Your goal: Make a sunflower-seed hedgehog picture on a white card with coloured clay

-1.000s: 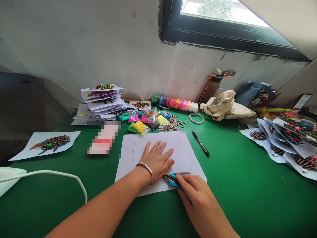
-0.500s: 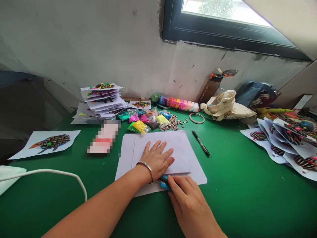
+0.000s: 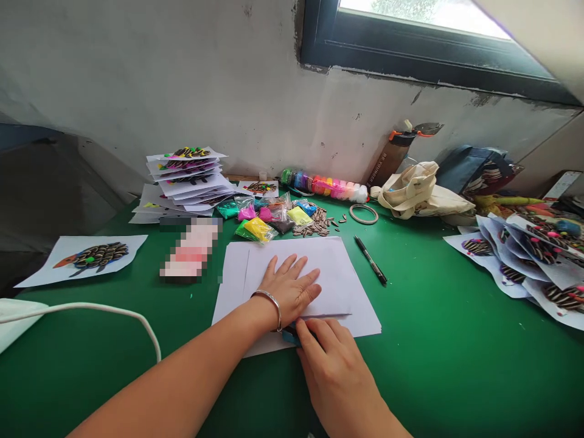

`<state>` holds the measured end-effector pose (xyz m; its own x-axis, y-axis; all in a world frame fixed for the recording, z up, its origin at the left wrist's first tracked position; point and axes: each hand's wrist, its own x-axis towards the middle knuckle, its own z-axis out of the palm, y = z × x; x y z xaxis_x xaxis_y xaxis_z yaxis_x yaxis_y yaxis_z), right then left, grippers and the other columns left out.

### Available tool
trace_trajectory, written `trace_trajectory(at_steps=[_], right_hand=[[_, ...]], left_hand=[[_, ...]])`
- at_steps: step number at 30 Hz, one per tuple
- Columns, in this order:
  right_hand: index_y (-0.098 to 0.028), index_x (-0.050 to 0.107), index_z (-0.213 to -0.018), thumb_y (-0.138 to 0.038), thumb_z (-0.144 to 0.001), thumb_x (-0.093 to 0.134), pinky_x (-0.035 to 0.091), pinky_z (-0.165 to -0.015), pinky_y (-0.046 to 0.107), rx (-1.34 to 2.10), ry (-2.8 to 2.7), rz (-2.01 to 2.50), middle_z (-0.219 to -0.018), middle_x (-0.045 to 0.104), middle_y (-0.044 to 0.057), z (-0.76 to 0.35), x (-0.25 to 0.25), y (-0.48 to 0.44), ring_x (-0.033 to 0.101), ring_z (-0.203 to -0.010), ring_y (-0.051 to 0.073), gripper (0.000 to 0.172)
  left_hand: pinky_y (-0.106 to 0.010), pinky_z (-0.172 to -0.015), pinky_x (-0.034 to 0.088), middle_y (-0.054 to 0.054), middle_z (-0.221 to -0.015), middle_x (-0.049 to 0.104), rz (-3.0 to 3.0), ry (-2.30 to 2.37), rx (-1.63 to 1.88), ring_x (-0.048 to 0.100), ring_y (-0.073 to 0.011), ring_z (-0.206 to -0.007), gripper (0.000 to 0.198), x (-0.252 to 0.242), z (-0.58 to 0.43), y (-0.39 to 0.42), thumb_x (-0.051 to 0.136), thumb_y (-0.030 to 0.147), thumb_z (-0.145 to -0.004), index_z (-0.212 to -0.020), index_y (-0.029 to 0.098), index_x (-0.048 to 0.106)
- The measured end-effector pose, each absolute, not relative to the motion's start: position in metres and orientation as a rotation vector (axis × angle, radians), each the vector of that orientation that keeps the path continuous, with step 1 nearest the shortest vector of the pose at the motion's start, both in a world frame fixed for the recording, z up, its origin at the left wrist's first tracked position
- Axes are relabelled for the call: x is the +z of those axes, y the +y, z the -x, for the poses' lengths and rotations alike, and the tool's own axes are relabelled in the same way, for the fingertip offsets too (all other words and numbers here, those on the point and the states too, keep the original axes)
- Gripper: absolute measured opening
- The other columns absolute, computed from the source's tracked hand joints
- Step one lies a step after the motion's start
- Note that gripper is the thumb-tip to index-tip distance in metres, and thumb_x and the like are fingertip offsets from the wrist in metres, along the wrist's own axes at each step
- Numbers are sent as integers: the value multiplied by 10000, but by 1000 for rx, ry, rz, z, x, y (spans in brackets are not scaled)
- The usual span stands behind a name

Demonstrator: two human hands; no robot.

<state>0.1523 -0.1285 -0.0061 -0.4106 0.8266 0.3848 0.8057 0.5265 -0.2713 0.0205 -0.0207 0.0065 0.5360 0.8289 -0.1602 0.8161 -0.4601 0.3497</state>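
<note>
White paper sheets (image 3: 331, 274), light and limp, would slide easily, so the left hand (image 3: 289, 292) lies flat with fingers spread while the right hand (image 3: 331, 371) closes over a blue handle (image 3: 289, 337).

Under the right hand (image 3: 335, 371), a blue-handled tool (image 3: 291, 337) lay almost wholly hidden, with only a sliver of blue showing, so its kind could not be told. A pink-and-white object (image 3: 189, 248) on the green table (image 3: 456, 365) was pixelated past recognition, while the window (image 3: 424, 42) ran off the top edge and the pile of seed-picture sheets (image 3: 524, 261) off the right edge.
</note>
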Motion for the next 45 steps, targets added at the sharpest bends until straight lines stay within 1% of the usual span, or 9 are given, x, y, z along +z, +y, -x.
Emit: trace_trajectory(at_steps=[7, 13, 19, 27, 36, 39, 42, 44, 45], right_hand=[[-124, 592, -1121, -33, -815, 456, 439, -723, 386, 83, -2329, 1372, -911, 596, 115, -138, -3, -126, 512, -832, 235, 347], [-110, 610, -1081, -25, -808, 448, 428, -692, 369, -21, -2328, 1353, -866, 588, 116, -134, -2, -127, 502, -804, 229, 329], [-97, 618, -1069, -6, -794, 424, 437, -709, 373, -78, -2307, 1312, -840, 576, 128, -121, -3, -125, 507, -832, 235, 349], [-82, 567, -1179, 1, -774, 423, 442, -730, 393, -29, -2338, 1291, -897, 588, 140, -125, -3, -129, 503, -866, 252, 438], [-77, 530, -1227, -8, -810, 403, 447, -745, 389, 51, -2396, 1246, -972, 592, 147, -139, -6, -131, 509, -899, 252, 441], [-99, 529, -1228, -31, -826, 426, 446, -747, 397, 119, -2412, 1312, -996, 592, 139, -138, -3, -128, 508, -889, 247, 420], [-111, 504, -1258, -32, -824, 434, 446, -741, 400, 150, -2430, 1360, -1003, 592, 133, -134, 1, -127, 508, -884, 246, 447], [-112, 482, -1282, -29, -821, 433, 448, -744, 401, 142, -2441, 1365, -1009, 591, 133, -132, 4, -126, 510, -894, 248, 471], [-113, 477, -1286, -26, -820, 431, 449, -747, 401, 132, -2441, 1365, -1013, 591, 134, -132, 5, -126, 511, -901, 248, 477]], left_hand=[[-581, -1086, 3, -24, -1530, 207, -2370, 1328, 1, 81, -256, -1408, 600, 8, -19, -18, 40, 597, -895, -1384, 395, 324], [-579, -1085, -1, -25, -1533, 192, -2364, 1327, -29, 74, -257, -1409, 597, 11, -20, -17, 51, 600, -896, -1388, 391, 318], [-576, -1086, -4, -33, -1536, 171, -2336, 1295, -52, 56, -261, -1410, 603, 18, -20, -17, 56, 601, -897, -1397, 373, 306], [-578, -1084, -8, -25, -1536, 167, -2361, 1313, -34, 65, -270, -1409, 600, 13, -19, -18, 85, 608, -893, -1396, 371, 312], [-581, -1081, -23, -21, -1538, 161, -2345, 1325, -13, 57, -268, -1410, 603, 10, -20, -19, 88, 618, -888, -1400, 376, 296], [-582, -1082, -7, -31, -1532, 189, -2310, 1286, -3, 74, -265, -1409, 609, 15, -17, -16, 66, 599, -897, -1383, 358, 344], [-559, -1094, 21, -32, -1514, 251, -2222, 1235, 32, 118, -243, -1405, 604, 21, -8, -9, 43, 540, -921, -1367, 316, 383], [-499, -1118, 44, -10, -1490, 311, -2082, 1195, 102, 149, -213, -1400, 595, 25, -1, -4, 59, 516, -930, -1358, 290, 404], [-458, -1130, 48, -1, -1461, 371, -2007, 1171, 182, 190, -196, -1391, 598, 27, 2, -1, 67, 512, -931, -1349, 275, 423]])
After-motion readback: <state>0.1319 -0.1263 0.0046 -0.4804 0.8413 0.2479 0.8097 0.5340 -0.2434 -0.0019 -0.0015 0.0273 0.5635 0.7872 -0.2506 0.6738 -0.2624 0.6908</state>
